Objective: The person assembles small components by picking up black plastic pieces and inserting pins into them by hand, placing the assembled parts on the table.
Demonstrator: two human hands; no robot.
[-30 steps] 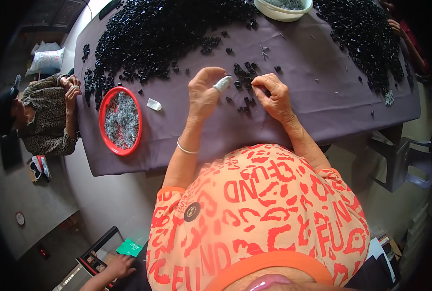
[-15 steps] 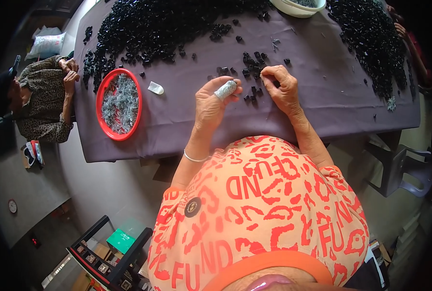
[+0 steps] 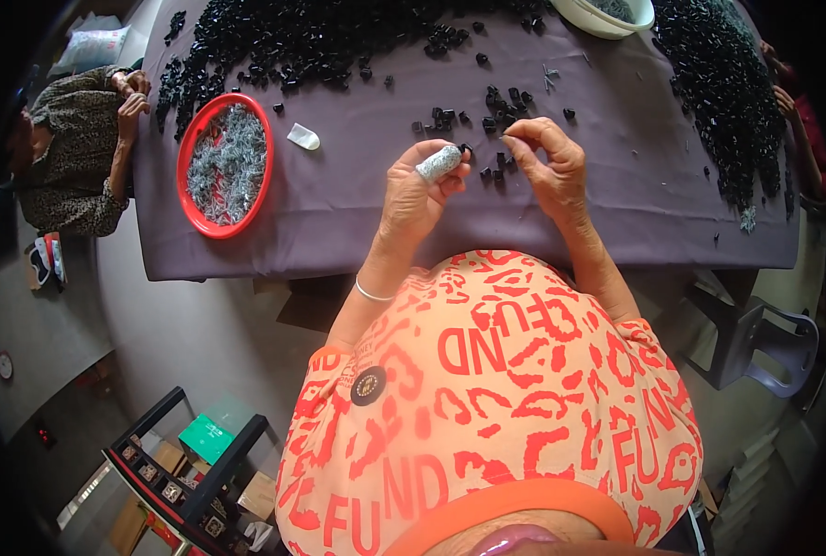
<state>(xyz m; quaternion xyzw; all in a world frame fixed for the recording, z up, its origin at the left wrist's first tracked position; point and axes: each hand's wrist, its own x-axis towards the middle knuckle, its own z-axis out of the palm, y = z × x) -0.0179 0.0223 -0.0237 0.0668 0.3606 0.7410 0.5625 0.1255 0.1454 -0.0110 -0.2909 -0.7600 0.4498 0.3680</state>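
Across the head camera's view, a dull purple cloth covers the tabletop (image 3: pixel 320 204), whose near edge bends with the lens above a smooth grey floor (image 3: pixel 172 324). Beyond its left side sits a co-worker in a patterned top (image 3: pixel 65 167); another person's hand (image 3: pixel 784 102) reaches in at the far right, and a grey plastic chair (image 3: pixel 761 347) stands below the right corner. Glossy, chunky black pieces spread in a broad heap (image 3: pixel 292 42) along the far side, with a second heap (image 3: pixel 719 120) to the right. An oval red basket (image 3: pixel 220 230) with a smooth rim holds a tangle of thin, grey, wiry bits (image 3: pixel 232 162); just beside it lies a pale, round-ended sleeve (image 3: pixel 304 137), and a cream bowl (image 3: pixel 608 31) stands at the far edge. The person's left hand (image 3: pixel 418 185), its thumb wrapped in a crinkled silvery cover (image 3: pixel 439 164), pinches a small black piece (image 3: pixel 466 148) at the fingertips. The right hand (image 3: pixel 552 167) has thumb and forefinger drawn close; whether they grip something is too small to tell. Loose black pieces (image 3: pixel 501 107) lie between and just beyond the hands. Smooth cloth stretches from the basket to the left forearm, and from the right hand to the right heap.
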